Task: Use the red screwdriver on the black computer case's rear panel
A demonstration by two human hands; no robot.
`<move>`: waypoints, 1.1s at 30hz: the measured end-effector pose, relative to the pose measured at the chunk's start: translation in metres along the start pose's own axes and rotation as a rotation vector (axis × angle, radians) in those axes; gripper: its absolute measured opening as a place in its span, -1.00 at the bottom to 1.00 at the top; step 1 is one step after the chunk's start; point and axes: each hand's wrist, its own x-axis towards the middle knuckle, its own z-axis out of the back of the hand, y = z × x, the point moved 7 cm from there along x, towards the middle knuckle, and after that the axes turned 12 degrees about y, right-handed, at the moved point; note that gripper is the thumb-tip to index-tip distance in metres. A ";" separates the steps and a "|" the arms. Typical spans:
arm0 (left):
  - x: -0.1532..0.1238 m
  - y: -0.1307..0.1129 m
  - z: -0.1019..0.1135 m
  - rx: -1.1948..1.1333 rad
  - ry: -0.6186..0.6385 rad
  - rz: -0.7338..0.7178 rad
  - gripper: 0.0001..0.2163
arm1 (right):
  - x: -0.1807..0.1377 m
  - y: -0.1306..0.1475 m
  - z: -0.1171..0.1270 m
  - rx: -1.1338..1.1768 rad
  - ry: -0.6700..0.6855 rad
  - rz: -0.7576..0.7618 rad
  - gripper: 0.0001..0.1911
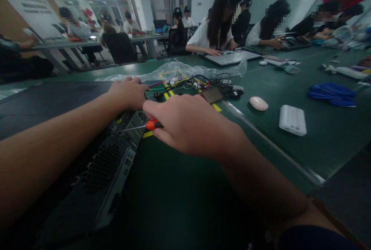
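Note:
A black desktop computer case lies on its side at the left, its rear panel with vent holes and ports facing me. My left hand grips the far rear corner of the case, fingers bent over its edge. In my right hand is a screwdriver with an orange and black handle. Its thin metal shaft points left, with the tip at the rear panel near the slot covers. Whether the tip sits in a screw is too small to tell.
Beyond my hands lie tangled cables and clear plastic wrap. To the right are a pink oval object, a white box-shaped device and a blue cloth bundle. Across the green table, a person works at a flat panel.

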 end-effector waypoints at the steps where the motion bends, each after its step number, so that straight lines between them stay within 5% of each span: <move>1: 0.001 0.000 0.000 -0.001 0.001 0.000 -0.35 | 0.000 0.000 0.000 0.001 0.003 -0.001 -0.72; 33: -0.008 -0.004 0.004 -0.014 -0.004 -0.006 -0.33 | 0.000 -0.003 0.000 0.050 0.049 -0.036 -0.61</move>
